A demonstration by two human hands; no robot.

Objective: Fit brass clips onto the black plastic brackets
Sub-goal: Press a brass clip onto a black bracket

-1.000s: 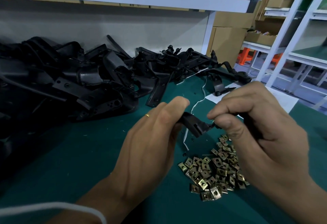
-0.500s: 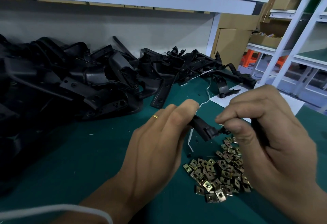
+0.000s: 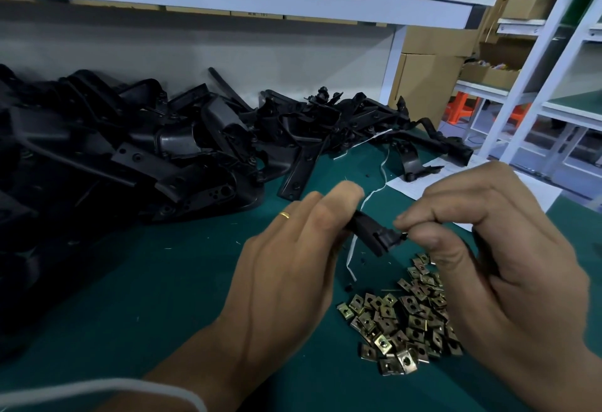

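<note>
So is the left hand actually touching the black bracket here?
Touching. The head view shows the left hand gripping the bracket, whose near end vanishes under its fingers, with no gap between them.

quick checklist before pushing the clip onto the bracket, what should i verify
1. Bracket held firm by left hand: ok.
2. Right hand fingertips pinched at the bracket's end: ok.
3. Clip actually in that pinch: cannot tell, fingers hide it.
4. Clip square to the bracket edge: cannot tell.
5. Spare brass clips within reach on the green mat: ok.
6. White string clear of the bracket end: cannot tell.
</note>
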